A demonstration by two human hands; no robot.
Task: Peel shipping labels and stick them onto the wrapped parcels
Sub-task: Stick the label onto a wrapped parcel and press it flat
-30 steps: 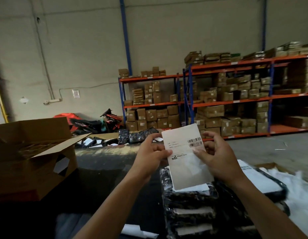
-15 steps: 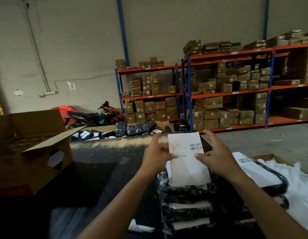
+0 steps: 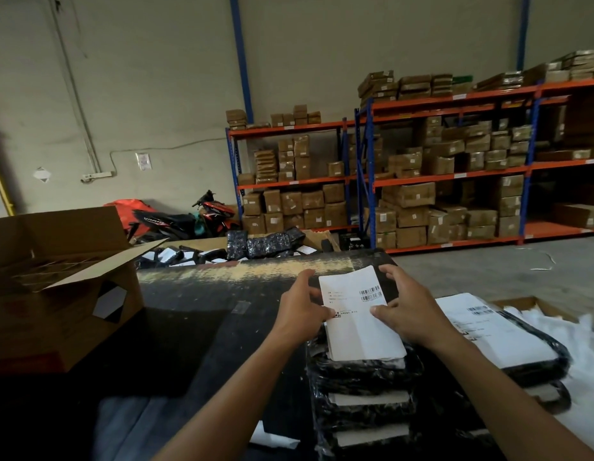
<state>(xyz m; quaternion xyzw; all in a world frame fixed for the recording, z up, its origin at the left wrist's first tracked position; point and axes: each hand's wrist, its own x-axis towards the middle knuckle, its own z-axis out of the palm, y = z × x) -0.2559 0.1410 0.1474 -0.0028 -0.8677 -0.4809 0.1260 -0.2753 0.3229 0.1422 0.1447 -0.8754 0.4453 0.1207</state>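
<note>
A white shipping label with barcodes lies almost flat over the top of a stack of black-wrapped parcels. My left hand pinches its left edge. The label's right edge sits under the thumb of my right hand, whose fingers reach behind the top corner. Whether the label touches the top parcel all over I cannot tell. To the right lies another black parcel with a label stuck on it.
An open cardboard box stands at the left on the dark table. White backing scraps pile up at the right. More black parcels sit at the table's far edge. Shelves of brown cartons and a motorbike stand behind.
Both hands have lowered the label from upright in the air down onto the top of the parcel stack, and it now lies nearly flat.
</note>
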